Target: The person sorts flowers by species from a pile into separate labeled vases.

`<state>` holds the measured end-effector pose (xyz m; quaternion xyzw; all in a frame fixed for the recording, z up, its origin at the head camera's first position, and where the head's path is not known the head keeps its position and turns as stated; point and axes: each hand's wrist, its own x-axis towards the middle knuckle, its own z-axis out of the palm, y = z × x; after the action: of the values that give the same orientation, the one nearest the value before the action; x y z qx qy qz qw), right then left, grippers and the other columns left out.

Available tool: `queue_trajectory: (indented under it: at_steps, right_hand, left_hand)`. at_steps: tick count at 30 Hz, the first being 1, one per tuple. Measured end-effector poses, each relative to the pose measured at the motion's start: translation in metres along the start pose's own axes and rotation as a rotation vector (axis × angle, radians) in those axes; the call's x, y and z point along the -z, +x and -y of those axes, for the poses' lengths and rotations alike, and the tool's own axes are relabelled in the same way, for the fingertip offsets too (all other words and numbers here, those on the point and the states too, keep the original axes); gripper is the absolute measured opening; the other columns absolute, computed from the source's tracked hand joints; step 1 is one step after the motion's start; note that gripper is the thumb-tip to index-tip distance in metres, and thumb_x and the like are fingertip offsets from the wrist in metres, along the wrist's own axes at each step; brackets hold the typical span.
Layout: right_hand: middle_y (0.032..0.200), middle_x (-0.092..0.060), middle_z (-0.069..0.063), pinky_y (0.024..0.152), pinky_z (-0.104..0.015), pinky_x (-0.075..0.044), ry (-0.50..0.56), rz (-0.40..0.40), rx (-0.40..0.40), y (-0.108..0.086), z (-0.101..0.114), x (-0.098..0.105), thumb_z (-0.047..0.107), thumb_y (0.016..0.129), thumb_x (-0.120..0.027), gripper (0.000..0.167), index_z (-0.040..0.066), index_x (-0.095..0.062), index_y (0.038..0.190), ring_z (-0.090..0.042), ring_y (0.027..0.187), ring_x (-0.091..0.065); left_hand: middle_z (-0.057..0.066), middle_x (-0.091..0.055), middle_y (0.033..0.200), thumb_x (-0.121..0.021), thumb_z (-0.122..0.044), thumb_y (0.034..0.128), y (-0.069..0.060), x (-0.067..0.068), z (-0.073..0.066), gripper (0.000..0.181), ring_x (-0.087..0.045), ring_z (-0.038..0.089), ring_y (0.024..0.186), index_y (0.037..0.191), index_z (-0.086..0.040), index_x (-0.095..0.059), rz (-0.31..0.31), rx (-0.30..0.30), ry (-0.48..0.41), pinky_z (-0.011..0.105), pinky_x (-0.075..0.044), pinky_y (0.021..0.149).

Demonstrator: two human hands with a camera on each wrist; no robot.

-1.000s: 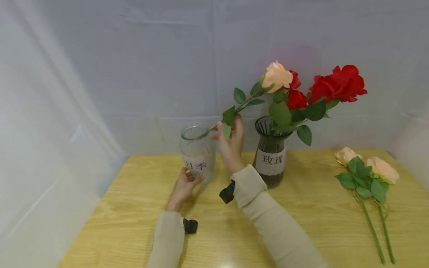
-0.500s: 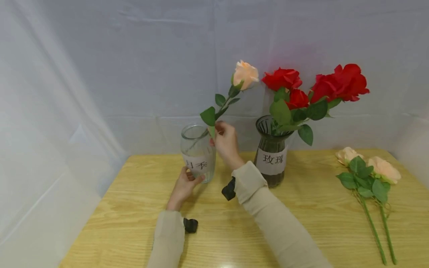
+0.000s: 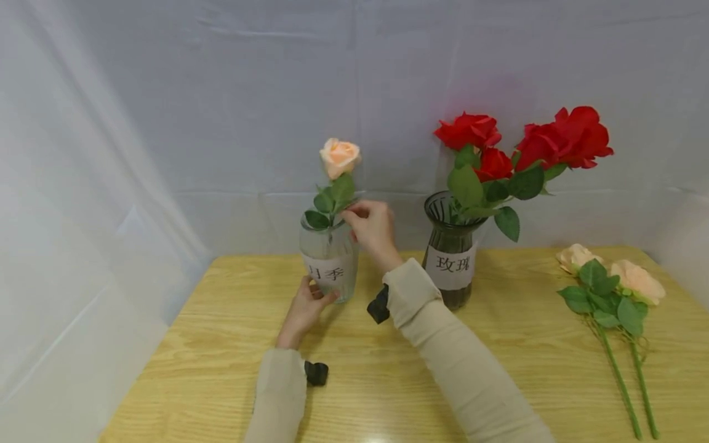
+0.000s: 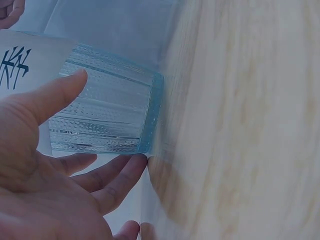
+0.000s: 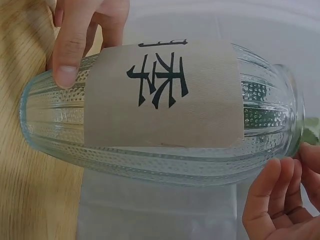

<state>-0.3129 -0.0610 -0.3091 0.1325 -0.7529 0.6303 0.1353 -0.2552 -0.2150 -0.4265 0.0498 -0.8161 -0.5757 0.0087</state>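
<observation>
Nearby, vase [image 3: 447, 239] of red roses [image 3: 576, 136]; left grip [image 3: 303, 311] around jar [image 3: 342, 247], right grip [image 3: 375, 231] pinched on peach rose [image 3: 339, 157].

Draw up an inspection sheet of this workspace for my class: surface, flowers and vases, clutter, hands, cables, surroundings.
Surface: wooden table, grain visible.
Job's things: clear vase, upright, with a peach rose in its mouth; dark vase holding red roses; two loose peach roses lying at the right.
Clutter: nothing seen.
Hands: left hand holds the clear vase low down; right hand is at its rim, and whether it pinches the rose is unclear.
Cables: nothing seen.
Surroundings: pale, creased cloth behind the table.
</observation>
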Motion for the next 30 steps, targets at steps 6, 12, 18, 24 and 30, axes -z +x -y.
queue_trajectory:
  at_steps: [6, 12, 18, 24, 30]
  right_hand:
    - [0.076, -0.067, -0.011, 0.05, -0.025, -0.05, 0.077, 0.0, -0.025, -0.005, -0.006, 0.007, 0.004, 0.094, -0.071, 0.01, -0.006, -0.074, 0.094, -0.026, 0.054, -0.06]
    - [0.085, -0.069, -0.013, 0.055, -0.028, -0.058, 0.105, 0.057, -0.093, -0.015, -0.011, 0.022, 0.002, 0.096, -0.07, 0.009, -0.006, -0.072, 0.1, -0.019, 0.062, -0.065]
    - [0.089, -0.07, -0.015, 0.06, -0.03, -0.059, -0.02, 0.112, -0.1, -0.026, -0.013, 0.04, 0.002, 0.096, -0.068, 0.012, -0.006, -0.072, 0.104, -0.026, 0.073, -0.067]
    - [0.085, -0.07, -0.015, 0.06, -0.033, -0.059, -0.122, 0.159, -0.048, -0.035, -0.014, 0.051, 0.0, 0.094, -0.069, 0.009, -0.005, -0.072, 0.1, -0.03, 0.072, -0.066]
    - [0.089, -0.073, -0.01, 0.064, -0.036, -0.055, -0.321, 0.2, 0.034, -0.042, -0.017, 0.061, 0.006, 0.093, -0.073, 0.007, 0.0, -0.076, 0.096, -0.024, 0.073, -0.066]
  left_hand:
    - [0.037, -0.042, 0.144, -0.067, -0.015, 0.0984, -0.001, 0.0, 0.0, 0.075, -0.045, 0.05, 0.132, 0.154, 0.008, -0.022, 0.003, -0.011, 0.0, 0.06, -0.041, 0.105]
    - [0.038, -0.043, 0.143, -0.067, -0.015, 0.0977, 0.0, 0.0, 0.001, 0.075, -0.045, 0.05, 0.132, 0.153, 0.008, -0.022, -0.002, -0.017, -0.004, 0.06, -0.041, 0.105]
    - [0.038, -0.042, 0.144, -0.066, -0.014, 0.0979, 0.0, 0.0, 0.001, 0.074, -0.044, 0.051, 0.133, 0.153, 0.008, -0.022, -0.003, -0.015, -0.002, 0.06, -0.041, 0.106]
    - [0.038, -0.041, 0.145, -0.066, -0.014, 0.0981, 0.001, 0.001, 0.002, 0.075, -0.043, 0.051, 0.133, 0.153, 0.009, -0.021, 0.0, -0.012, -0.002, 0.06, -0.04, 0.106]
    - [0.038, -0.041, 0.144, -0.066, -0.014, 0.0981, 0.0, 0.0, 0.002, 0.074, -0.043, 0.051, 0.133, 0.153, 0.009, -0.022, 0.001, -0.015, -0.001, 0.059, -0.04, 0.107]
